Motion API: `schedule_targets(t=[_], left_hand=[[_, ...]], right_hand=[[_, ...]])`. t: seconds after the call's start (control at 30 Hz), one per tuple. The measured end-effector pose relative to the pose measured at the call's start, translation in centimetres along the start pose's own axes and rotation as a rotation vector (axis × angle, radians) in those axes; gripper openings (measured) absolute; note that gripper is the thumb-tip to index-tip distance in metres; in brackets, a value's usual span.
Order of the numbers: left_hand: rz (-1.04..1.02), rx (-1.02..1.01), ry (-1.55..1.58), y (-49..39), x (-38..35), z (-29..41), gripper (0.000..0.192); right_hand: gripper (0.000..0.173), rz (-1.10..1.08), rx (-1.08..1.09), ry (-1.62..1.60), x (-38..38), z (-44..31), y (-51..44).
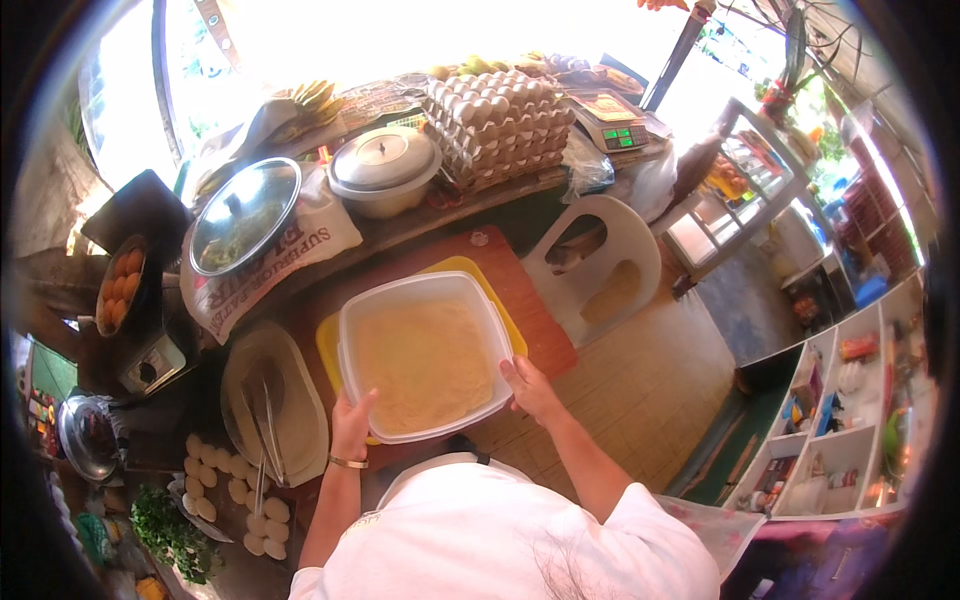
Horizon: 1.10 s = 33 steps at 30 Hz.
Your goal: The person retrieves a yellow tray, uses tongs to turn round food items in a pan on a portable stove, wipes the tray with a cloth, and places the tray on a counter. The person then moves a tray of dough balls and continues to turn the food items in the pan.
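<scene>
Both of my hands grip a white translucent plastic tub [427, 356] with a layer of fine yellowish powder [424, 360] across its bottom. My left hand [352, 424] has its thumb over the near left rim. My right hand [531, 386] is closed on the right side of the rim. Below the tub a yellow tray or lid [328, 349] shows around the edges, over a reddish-brown board [544, 330]. To the left lie metal tongs [268, 431] across an oval container [307, 420]. Round pale dough pieces [266, 521] rest in rows at the lower left.
Stacked egg trays [495, 131], a lidded pot [386, 165], a digital scale [611, 124] and a glass-lidded bowl [244, 217] stand along the far bench. A white plastic chair [645, 262] is at the right. Leafy greens [172, 529] lie lower left; a shelf unit [817, 450] stands far right.
</scene>
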<state>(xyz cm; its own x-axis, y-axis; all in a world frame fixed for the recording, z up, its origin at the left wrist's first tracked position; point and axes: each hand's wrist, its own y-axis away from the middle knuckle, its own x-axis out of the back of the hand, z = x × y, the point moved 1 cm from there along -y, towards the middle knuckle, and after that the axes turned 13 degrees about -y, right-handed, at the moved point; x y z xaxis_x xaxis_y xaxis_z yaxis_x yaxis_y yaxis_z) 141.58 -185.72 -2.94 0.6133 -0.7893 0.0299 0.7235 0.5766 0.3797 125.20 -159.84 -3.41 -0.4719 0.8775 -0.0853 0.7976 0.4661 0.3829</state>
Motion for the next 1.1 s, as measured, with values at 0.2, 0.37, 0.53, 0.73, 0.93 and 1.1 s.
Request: schedule_targets(t=[0.2,0.37,0.53,0.73,0.93,1.1], left_hand=[[-0.053,-0.024,-0.049,-0.6,-2.9,-0.1,0.041],[-0.065,-0.057,-0.067,-0.9,-3.2,-0.3,0.041],[-0.204,0.124,-0.054,-0.9,-1.3,1.9,0.044],[-0.234,0.067,0.010,-2.3,-0.2,4.1,0.042],[-0.265,0.105,-0.153,-3.2,-0.6,2.7,0.044],[-0.200,0.162,-0.209,-3.5,-2.4,1.5,0.046]], right_hand=[[0.040,0.096,-0.106,0.054,2.2,0.9,0.4],[0.034,0.168,-0.038,-0.060,2.1,1.8,-0.2],[0.032,0.150,-0.043,-0.135,1.7,0.8,-1.0],[0.033,0.239,-0.014,-0.138,2.2,-1.3,-1.5],[0.032,0.333,0.080,-0.225,5.3,-2.2,-3.2],[0.032,0.444,0.112,-0.273,10.9,-4.3,-5.9]])
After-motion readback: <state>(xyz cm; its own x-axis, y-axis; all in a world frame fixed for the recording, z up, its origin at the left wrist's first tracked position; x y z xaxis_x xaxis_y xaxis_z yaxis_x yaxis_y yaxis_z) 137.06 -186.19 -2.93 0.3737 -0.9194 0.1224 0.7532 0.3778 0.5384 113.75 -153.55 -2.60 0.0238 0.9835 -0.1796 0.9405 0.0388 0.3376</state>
